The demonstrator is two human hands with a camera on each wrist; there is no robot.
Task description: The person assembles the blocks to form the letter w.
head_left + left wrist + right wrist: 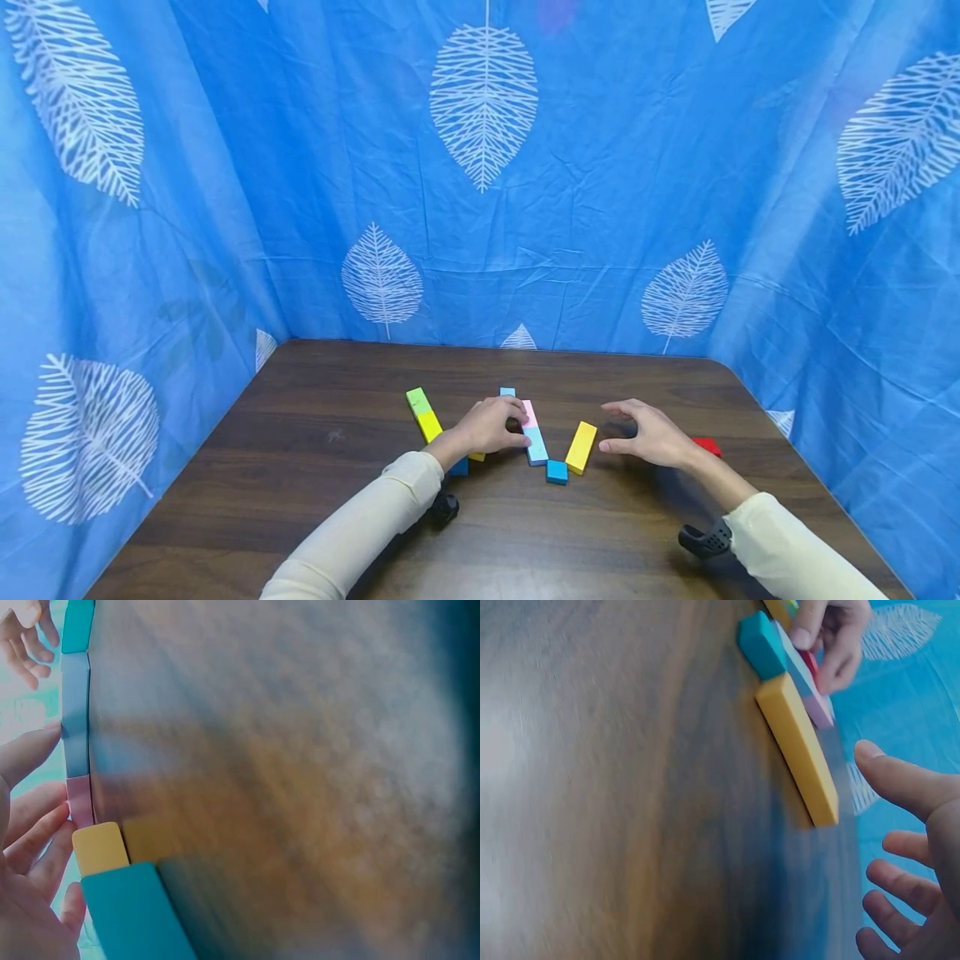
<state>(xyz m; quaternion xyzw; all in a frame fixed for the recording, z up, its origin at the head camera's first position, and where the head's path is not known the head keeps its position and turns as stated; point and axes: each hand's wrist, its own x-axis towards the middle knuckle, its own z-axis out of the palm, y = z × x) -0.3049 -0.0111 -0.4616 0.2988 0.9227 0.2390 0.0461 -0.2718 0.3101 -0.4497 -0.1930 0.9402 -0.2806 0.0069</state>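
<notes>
My left hand (pixel 491 425) reaches over the middle of the table, thumb and fingertips at the left side of a pink block (pixel 530 414) and a light blue block (pixel 536 447) laid end to end. In the right wrist view, a red patch (pixel 808 661) shows between its thumb and fingers. A small blue block (pixel 557 472) lies at the near end of that row, beside a slanted orange-yellow block (pixel 581 447). To the right of this one hovers my right hand (pixel 648 435), thumb and fingers spread with nothing between them.
Farther left, a green block (pixel 416 400) and a yellow block (pixel 430 427) form a slanted line. Another blue block (pixel 460 467) shows partly under the left wrist. Behind the right wrist is a red block (pixel 707 447). A blue leaf-patterned curtain (pixel 570 275) surrounds the brown table (pixel 337 375).
</notes>
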